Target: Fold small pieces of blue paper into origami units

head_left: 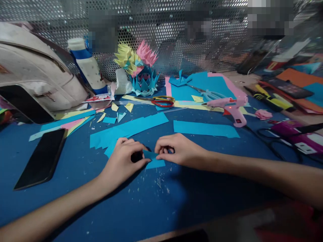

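Observation:
A small blue paper piece [154, 160] lies on the dark blue table [161, 201], partly folded. My left hand [123, 158] pinches its left edge with thumb and fingers closed. My right hand [176, 149] presses its right edge, fingers curled onto the paper. Longer blue paper strips [126, 129] lie just behind my hands, and another blue strip [204, 128] sits to the right.
A black phone [41, 158] lies at left. Scissors [161, 101], a pink glue gun [233, 107], a paper flower model [141, 72], a glue bottle [87, 65] and a bag [32, 70] stand behind. Coloured paper scraps cover the back. A mesh wall closes the rear.

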`<state>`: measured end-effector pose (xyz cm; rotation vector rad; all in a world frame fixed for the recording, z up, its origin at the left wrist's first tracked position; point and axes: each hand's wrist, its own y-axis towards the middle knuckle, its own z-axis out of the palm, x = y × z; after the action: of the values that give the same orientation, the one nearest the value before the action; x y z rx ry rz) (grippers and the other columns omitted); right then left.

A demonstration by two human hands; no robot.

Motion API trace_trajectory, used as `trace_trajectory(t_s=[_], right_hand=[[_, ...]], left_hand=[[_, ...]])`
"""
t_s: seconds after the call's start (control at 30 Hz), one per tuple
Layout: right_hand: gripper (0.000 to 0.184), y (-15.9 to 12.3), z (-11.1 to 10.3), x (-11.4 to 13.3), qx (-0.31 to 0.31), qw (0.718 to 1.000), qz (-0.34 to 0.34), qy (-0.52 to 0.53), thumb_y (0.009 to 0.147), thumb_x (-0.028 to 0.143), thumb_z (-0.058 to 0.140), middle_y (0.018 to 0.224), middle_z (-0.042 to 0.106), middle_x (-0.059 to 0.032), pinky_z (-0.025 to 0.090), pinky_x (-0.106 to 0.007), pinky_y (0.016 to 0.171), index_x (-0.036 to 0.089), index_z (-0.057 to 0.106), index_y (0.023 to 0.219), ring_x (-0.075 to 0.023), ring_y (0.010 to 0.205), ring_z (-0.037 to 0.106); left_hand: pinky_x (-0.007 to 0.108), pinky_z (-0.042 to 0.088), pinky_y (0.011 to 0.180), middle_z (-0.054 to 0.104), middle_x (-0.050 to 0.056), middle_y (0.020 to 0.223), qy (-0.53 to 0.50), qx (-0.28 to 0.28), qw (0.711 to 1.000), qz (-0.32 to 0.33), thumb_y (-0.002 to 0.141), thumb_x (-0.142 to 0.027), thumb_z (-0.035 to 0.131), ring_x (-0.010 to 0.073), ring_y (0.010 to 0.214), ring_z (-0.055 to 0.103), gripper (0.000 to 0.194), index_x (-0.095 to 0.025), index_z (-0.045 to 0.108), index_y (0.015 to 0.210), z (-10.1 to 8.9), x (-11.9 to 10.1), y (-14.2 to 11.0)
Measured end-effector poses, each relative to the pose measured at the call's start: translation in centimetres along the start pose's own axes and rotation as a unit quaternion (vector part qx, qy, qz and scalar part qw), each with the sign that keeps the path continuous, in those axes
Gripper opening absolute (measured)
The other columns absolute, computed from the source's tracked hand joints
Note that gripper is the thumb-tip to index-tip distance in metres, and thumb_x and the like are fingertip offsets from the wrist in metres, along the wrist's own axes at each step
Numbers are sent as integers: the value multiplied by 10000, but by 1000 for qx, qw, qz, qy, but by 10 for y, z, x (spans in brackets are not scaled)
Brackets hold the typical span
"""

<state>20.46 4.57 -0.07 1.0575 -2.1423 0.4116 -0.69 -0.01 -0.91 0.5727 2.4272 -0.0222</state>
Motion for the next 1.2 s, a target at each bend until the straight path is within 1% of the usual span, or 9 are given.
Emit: trace_trajectory(t_s=[0.17, 0.3, 0.4, 0.5, 0.6, 0.77, 0.87, 1.07, 1.2], right_hand=[[100, 0, -2, -1, 6, 997, -27, -76, 837, 101, 582, 877, 633, -18, 415, -218, 686, 168, 656, 836, -121, 786, 575], [104, -2, -1, -3, -7, 991, -45, -123, 851, 115, 572, 889, 641, -34, 420, -236, 709, 165, 658, 881, -142, 816, 588], [97, -2, 1, -5, -22, 990, -57, -128, 847, 117, 575, 857, 637, -27, 415, -234, 697, 168, 649, 886, -138, 793, 583], [99, -1, 2, -8, -32, 990, -67, -123, 843, 111, 578, 853, 634, -21, 408, -233, 706, 168, 639, 897, -135, 803, 574], [89, 0, 1, -9, -25, 991, -65, -114, 835, 106, 591, 866, 641, -16, 404, -235, 726, 169, 633, 882, -136, 829, 565], [48, 0, 1, -6, -18, 989, -42, -139, 849, 150, 597, 853, 641, -1, 383, -237, 705, 190, 622, 854, -141, 829, 543], [47, 0, 2, -4, -16, 987, -36, -156, 870, 187, 577, 860, 638, -10, 375, -232, 685, 195, 624, 872, -143, 825, 545], [111, -1, 3, -2, -14, 981, -47, -190, 901, 225, 532, 869, 640, -26, 357, -234, 660, 191, 635, 875, -146, 811, 557], [153, -3, 2, -1, 1, 971, -67, -230, 926, 241, 501, 861, 633, -30, 346, -253, 653, 181, 632, 876, -152, 801, 536]], left_hand=[[381, 274, 818, 672, -37, 789, 16, 11, 1000, 6, 827, -199, 652, 173, 783, 560, 73, -214, 632, 759, -3, 1, 0], [378, 261, 816, 680, -34, 854, 35, 0, 999, 12, 847, -160, 606, 174, 814, 554, 81, -231, 643, 830, -4, 2, 1], [381, 260, 828, 673, -31, 838, 47, -8, 999, 17, 853, -185, 605, 173, 796, 545, 61, -232, 644, 858, -2, 3, 2], [371, 267, 813, 646, -35, 766, 49, -8, 999, 11, 842, -193, 612, 163, 751, 530, 84, -200, 613, 759, -2, 2, 3], [369, 264, 798, 618, -46, 711, 46, 13, 999, -5, 821, -177, 614, 158, 718, 515, 115, -194, 593, 710, -6, -2, 2], [379, 258, 799, 646, -36, 793, 57, 24, 998, -7, 814, -185, 623, 175, 759, 523, 45, -224, 632, 794, -9, -3, 2], [382, 255, 814, 661, -37, 809, 48, 11, 999, 4, 825, -186, 630, 177, 778, 539, 63, -244, 640, 846, -7, 1, 3], [383, 259, 810, 664, -37, 783, 56, -2, 998, 25, 833, -161, 624, 171, 753, 542, 90, -227, 628, 772, -6, 5, 4], [397, 270, 828, 667, -33, 795, 89, -13, 993, 76, 867, -176, 597, 174, 748, 542, 90, -238, 640, 819, -7, 7, 0]])
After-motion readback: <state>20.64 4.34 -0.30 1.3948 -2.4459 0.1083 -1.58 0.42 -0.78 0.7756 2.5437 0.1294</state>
